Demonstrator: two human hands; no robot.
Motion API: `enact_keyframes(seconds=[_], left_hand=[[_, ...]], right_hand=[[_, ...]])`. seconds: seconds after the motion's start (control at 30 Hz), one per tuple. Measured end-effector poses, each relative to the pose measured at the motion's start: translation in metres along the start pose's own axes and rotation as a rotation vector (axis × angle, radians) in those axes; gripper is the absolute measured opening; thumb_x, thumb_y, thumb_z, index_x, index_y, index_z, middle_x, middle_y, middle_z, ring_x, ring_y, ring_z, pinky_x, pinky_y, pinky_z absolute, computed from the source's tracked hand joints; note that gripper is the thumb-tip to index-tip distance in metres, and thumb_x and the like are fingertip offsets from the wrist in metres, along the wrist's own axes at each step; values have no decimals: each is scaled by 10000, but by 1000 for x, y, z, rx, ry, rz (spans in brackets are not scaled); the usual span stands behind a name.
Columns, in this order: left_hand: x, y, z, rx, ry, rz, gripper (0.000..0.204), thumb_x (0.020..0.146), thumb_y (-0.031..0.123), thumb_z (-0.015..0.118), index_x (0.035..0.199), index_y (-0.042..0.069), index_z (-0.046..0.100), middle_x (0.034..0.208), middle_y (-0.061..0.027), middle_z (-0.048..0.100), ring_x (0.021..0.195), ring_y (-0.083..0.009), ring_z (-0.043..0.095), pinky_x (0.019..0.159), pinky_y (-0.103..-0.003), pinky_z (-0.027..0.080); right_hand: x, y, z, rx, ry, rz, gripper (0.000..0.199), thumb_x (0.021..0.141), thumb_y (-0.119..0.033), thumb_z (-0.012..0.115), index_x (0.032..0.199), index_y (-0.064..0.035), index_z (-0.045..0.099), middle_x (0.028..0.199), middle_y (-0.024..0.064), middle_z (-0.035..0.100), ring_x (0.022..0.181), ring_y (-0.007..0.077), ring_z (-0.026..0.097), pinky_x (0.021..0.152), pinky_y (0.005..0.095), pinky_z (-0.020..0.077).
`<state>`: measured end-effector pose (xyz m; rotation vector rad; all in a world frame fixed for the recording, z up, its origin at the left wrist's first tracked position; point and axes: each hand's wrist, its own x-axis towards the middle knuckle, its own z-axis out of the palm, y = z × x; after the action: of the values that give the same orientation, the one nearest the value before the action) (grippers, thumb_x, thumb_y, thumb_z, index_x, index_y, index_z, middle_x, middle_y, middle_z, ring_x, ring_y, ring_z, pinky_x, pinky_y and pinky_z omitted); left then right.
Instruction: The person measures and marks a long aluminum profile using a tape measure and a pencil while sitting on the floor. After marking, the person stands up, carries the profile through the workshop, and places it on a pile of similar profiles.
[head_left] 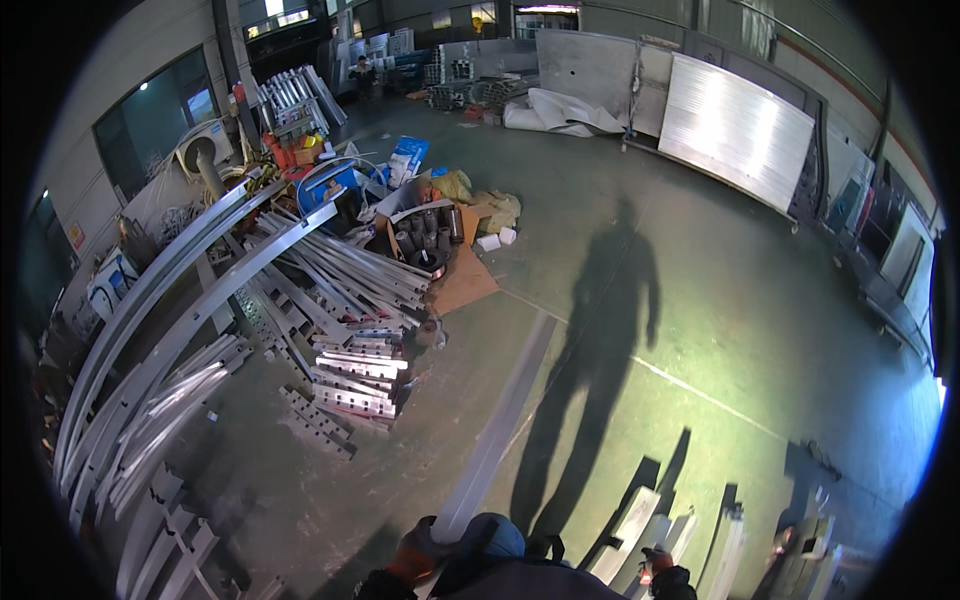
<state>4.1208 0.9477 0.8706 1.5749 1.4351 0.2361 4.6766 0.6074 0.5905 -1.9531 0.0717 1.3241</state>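
My left hand [414,553], in an orange and dark glove, is closed round the near end of a long flat grey metal bar [497,429]. The bar slants away from my body across the green floor. At the lower right my gloved right hand [657,562] is beside several light metal profiles [632,533]. It is small and dark there; its fingers do not show clearly enough to tell whether it grips one.
Long curved-looking rails [160,290] and piles of metal strips [340,270] lie at left. Short perforated pieces [355,380] lie nearer. A flattened cardboard sheet [464,283] borders a box of dark cylinders. A large silver panel stack [735,130] stands far right. My shadow [600,330] crosses the floor.
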Motion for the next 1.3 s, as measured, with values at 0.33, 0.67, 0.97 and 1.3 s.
enact_keyframes(seconds=[0.33,0.67,0.97,1.3], left_hand=[[454,217,21,79,104,24,973,701,618,886,1384,12,551,1178,-243,743,1126,-396,719,959,-489,572],[846,504,-71,33,106,-38,951,691,497,931,1378,-28,534,1167,-222,735,1066,-353,729,934,-448,584],[1222,673,-39,-184,201,-103,987,637,407,967,1367,-86,522,1173,-229,718,1067,-326,719,938,-452,584],[1571,857,-124,-199,334,-247,976,637,453,931,1362,-57,523,1178,-242,719,1069,-348,722,935,-452,588]], right_hand=[[267,-538,23,348,-143,-66,180,978,-188,688,810,-152,636,606,32,570,470,195,537,436,380,404],[422,-797,142,-500,-171,119,508,962,-446,704,1340,-108,692,1147,195,680,1033,280,669,899,436,516],[695,-1198,139,-887,-239,-3,313,1017,-283,635,1240,-78,713,767,93,619,631,225,584,565,411,428],[983,-1807,261,-114,-151,-115,136,1004,-235,637,983,-102,627,658,81,547,506,199,531,434,390,377]])
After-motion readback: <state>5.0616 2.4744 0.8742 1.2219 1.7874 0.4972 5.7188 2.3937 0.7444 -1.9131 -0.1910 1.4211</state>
